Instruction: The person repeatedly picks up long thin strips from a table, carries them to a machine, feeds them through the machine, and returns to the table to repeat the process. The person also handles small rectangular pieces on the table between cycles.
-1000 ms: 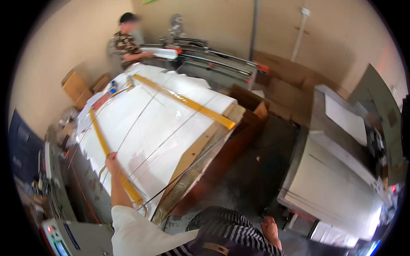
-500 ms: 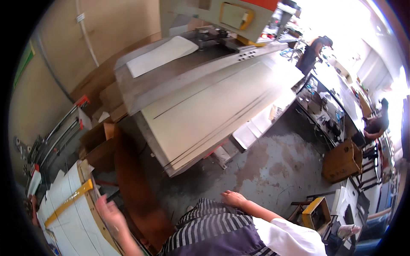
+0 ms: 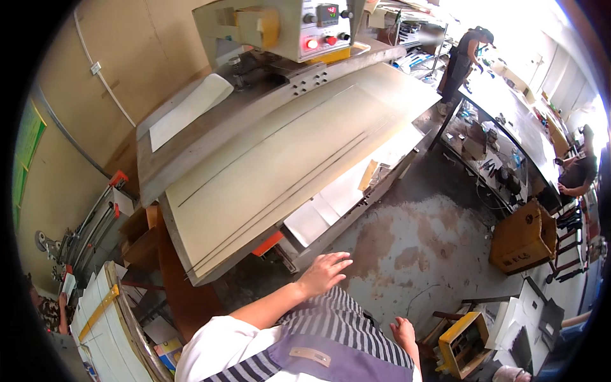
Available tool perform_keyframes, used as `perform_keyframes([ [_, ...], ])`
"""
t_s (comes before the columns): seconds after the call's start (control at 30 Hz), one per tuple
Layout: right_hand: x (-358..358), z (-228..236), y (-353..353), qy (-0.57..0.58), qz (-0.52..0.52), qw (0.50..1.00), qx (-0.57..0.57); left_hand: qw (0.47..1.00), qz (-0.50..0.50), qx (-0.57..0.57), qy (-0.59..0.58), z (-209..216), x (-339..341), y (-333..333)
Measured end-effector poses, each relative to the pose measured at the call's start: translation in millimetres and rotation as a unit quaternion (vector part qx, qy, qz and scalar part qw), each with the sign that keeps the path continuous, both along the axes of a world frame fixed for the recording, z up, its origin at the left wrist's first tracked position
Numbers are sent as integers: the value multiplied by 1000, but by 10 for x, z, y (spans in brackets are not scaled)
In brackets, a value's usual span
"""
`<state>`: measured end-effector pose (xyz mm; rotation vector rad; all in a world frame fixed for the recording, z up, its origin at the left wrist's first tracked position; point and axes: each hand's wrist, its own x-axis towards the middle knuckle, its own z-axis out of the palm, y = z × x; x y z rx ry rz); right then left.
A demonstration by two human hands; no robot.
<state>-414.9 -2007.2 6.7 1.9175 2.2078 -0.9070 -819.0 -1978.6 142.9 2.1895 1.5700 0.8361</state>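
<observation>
My left hand [image 3: 326, 272] hangs in the air in front of my striped apron [image 3: 347, 318], its fingers spread and holding nothing. It is nearest to the front edge of a large press machine with a broad cream-coloured work board [image 3: 280, 159], apart from it. Lower and to the right, my right hand [image 3: 402, 332] is beside the apron, fingers loosely bent and apart, with nothing seen in it. Under the board's front edge lie white sheets [image 3: 324, 213]. A white sheet [image 3: 191, 111] rests on the machine's metal bed behind. The control box [image 3: 324, 28] has a lit red lamp.
At the left stands a stack of white sheets [image 3: 108, 325] with a yellow strip. A yellow wooden box [image 3: 464, 344] and a cardboard box [image 3: 523, 237] are on the right. Beyond them, two people work along a long table [image 3: 515, 118]. Another person is at the far left.
My view has turned and moved closer to the press. My left hand has swung from beside the white stack to the middle; my right hand has gone lower and to the right.
</observation>
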Motion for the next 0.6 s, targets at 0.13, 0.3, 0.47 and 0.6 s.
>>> perform_keyframes([
  [0.13, 259, 70, 484, 28, -80, 995, -51, 1000, -3, 13, 24, 5, 149, 819],
  [0.3, 235, -20, 1371, 102, -132, 986, -7, 992, 88, 52, 72, 23, -74, 1920],
  [0.47, 437, -283, 1902, 163, -277, 946, -32, 992, 121, 38, 28, -150, -130, 3149],
  [0.6, 791, -735, 1677, 68, -323, 936, -123, 999, -10, -13, -34, -255, 473, 3987],
])
